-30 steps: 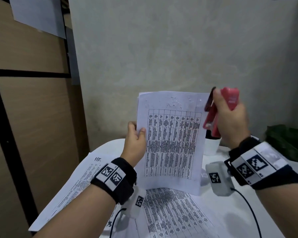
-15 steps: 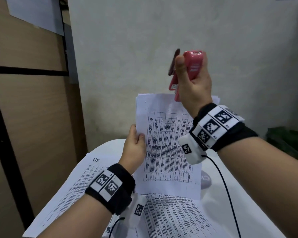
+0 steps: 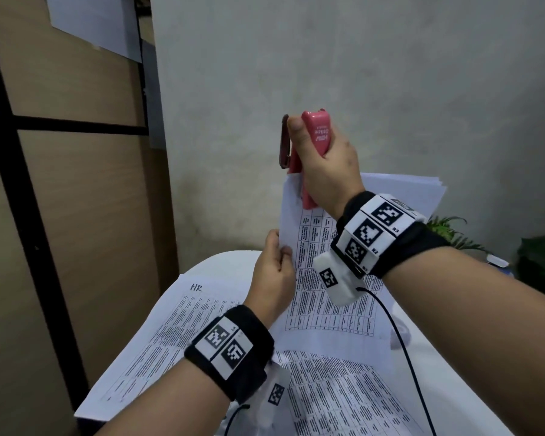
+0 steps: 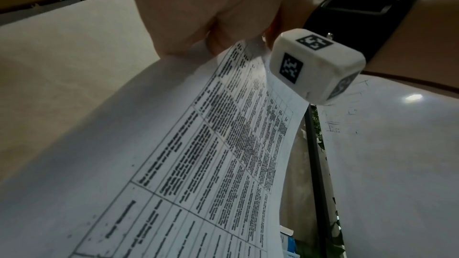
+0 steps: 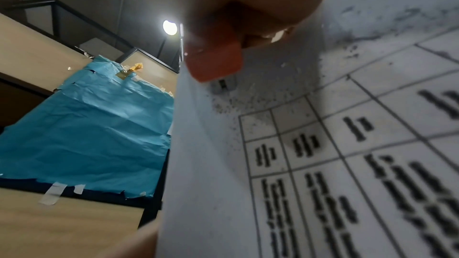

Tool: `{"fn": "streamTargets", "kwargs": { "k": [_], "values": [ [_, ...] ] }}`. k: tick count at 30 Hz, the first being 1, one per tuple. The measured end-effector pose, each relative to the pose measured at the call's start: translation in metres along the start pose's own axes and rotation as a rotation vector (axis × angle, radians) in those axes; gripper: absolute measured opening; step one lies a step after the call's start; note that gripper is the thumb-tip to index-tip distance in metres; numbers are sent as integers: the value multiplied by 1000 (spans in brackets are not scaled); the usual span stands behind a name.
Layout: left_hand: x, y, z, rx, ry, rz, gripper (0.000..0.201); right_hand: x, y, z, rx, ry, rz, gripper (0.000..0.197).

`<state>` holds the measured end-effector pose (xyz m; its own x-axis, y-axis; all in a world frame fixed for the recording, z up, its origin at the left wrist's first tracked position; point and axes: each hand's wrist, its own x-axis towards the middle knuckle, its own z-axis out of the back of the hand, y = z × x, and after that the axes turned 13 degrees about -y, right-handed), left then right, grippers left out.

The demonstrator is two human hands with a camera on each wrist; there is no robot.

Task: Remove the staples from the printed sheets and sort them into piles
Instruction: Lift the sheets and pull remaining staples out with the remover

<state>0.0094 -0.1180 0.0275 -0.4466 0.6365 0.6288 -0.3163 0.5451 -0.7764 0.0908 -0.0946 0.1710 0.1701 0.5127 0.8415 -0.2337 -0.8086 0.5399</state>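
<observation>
My left hand (image 3: pixel 276 269) pinches the left edge of a bundle of printed sheets (image 3: pixel 334 309) and holds it upright above the table. My right hand (image 3: pixel 324 162) grips a red stapler (image 3: pixel 315 136) vertically, its lower end over the bundle's top left corner. In the right wrist view the stapler's red end (image 5: pixel 213 60) lies against the paper (image 5: pixel 323 144), with a metal tip showing just under it. The left wrist view shows the printed table on the sheets (image 4: pixel 223 144) from below; no staple is visible there.
Two printed piles lie on the white round table (image 3: pixel 221 262): one marked "HR" (image 3: pixel 177 335) at left, another (image 3: pixel 337 394) at the near centre. A grey wall stands behind, wooden panels to the left, green plants (image 3: pixel 538 259) at the right edge.
My right hand has carried the stapler from the bundle's right side up over it and down to the top left corner. The left hand has kept the sheets in place.
</observation>
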Motion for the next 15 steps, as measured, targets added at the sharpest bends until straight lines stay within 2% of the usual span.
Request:
{"fn": "streamTargets", "kwargs": {
  "k": [2,5,7,9,11,13,15],
  "values": [
    [-1,-1,0,26,-1,7,13,-2,2,-1,31,-26,-41,36],
    [-7,-1,1,59,18,8,22,-7,7,2,96,-46,-76,42],
    [-10,-2,1,88,34,-8,12,-8,6,4,99,-41,-73,41],
    [-9,-1,0,119,34,-12,19,-4,1,3,74,-48,-76,40],
    [-3,-3,2,77,11,50,13,3,-6,6,26,-89,-74,47],
    [7,-8,7,43,-10,133,25,11,-13,15,5,-168,-73,47],
    [17,-13,17,57,-24,164,26,19,-20,30,-12,-240,-79,49]
  ]
}}
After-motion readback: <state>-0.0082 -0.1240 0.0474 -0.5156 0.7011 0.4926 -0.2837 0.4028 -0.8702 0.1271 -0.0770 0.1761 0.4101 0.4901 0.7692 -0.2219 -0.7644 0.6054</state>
